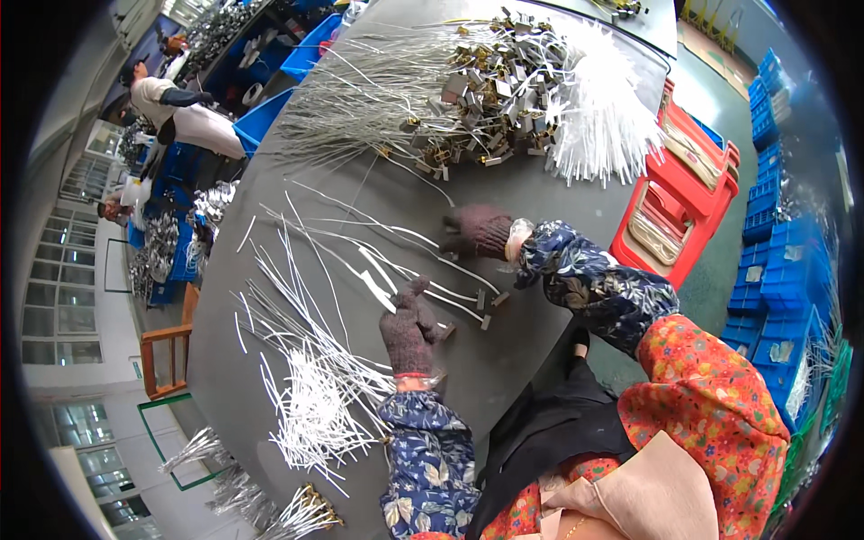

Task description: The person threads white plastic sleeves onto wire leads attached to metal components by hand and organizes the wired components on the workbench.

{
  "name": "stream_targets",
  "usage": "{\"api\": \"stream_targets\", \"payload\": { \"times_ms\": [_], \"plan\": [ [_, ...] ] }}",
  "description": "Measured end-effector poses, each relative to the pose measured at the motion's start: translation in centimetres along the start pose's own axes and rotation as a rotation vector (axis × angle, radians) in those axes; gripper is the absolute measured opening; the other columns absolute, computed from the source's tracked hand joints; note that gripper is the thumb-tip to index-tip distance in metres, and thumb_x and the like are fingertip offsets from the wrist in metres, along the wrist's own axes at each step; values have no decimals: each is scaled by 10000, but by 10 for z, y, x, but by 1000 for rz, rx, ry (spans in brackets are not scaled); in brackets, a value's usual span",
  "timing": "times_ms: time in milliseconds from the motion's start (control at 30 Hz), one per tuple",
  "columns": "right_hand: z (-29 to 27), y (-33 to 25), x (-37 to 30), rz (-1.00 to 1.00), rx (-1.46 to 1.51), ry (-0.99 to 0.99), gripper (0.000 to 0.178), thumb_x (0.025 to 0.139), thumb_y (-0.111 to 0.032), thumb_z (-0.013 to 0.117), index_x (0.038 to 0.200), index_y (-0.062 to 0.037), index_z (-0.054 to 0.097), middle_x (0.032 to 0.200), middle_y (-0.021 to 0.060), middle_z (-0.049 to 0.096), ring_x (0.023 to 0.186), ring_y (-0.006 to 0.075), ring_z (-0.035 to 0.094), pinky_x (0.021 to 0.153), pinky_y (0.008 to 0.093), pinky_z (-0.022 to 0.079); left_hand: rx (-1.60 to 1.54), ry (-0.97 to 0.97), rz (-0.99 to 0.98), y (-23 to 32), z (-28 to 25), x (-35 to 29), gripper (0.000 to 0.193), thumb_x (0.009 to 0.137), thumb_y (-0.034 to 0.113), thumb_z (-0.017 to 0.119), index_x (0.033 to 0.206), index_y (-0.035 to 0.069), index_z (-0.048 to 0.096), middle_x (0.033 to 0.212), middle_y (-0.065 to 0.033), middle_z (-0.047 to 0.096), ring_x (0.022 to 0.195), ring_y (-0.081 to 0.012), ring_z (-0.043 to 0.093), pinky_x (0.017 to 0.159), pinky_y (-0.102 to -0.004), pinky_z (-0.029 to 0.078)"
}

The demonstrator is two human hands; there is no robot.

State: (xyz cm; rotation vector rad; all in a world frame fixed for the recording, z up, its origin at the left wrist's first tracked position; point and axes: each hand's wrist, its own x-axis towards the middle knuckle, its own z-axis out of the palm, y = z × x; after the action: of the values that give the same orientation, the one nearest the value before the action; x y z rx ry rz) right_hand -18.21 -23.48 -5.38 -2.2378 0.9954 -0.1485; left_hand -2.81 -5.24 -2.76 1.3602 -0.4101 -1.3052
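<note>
The person's gloved left hand [409,333] curled over the grey worktop [531,193], at the end of a white strip [378,290]; I couldn't tell whether its fingers pinched it. The right hand [477,231], also gloved, was too blurred for me to tell its grip. Near both hands lay a few white wires [454,292] with small blocks [499,299] at their ends. Beyond spread a tangled heap [490,90]; a white bundle [315,409] lay by the left forearm.

thin white wires [454,294] lie loosely spread; small grey blocks [486,322] tip their ends.
</note>
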Motion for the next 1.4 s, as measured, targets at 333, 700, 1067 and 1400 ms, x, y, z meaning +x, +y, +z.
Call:
{"api": "stream_targets", "payload": {
  "times_ms": [333,700,1067,1400],
  "plan": [
    [-13,-12,-195,116,961,-162,135,805,-171,647,849,-44,630,676,-3,573,605,81,545,523,243,447,-530,-106,-237,-32,91,-6,318,972,363,478,1036,56,532,907,-130,633,696,-265,610,621,-455,525],
    [43,94,-474,1062,794,-138,297,707,-142,734,952,-7,636,730,44,590,611,132,551,536,282,460,-445,2,167,-1,76,31,348,906,368,597,957,24,603,855,-103,639,725,-223,612,652,-379,537],
    [43,105,-472,1017,732,-127,315,711,-119,728,988,-2,636,815,72,637,648,144,568,547,284,469,-452,49,223,56,49,33,315,958,325,505,1063,44,599,954,-139,664,790,-265,647,665,-400,563],
    [38,110,-463,984,733,-243,309,723,-86,727,1012,-18,643,825,56,654,616,124,567,543,284,482,-473,20,378,51,22,16,324,933,366,546,1030,65,619,931,-103,665,819,-269,660,699,-466,584]
  ]
}}
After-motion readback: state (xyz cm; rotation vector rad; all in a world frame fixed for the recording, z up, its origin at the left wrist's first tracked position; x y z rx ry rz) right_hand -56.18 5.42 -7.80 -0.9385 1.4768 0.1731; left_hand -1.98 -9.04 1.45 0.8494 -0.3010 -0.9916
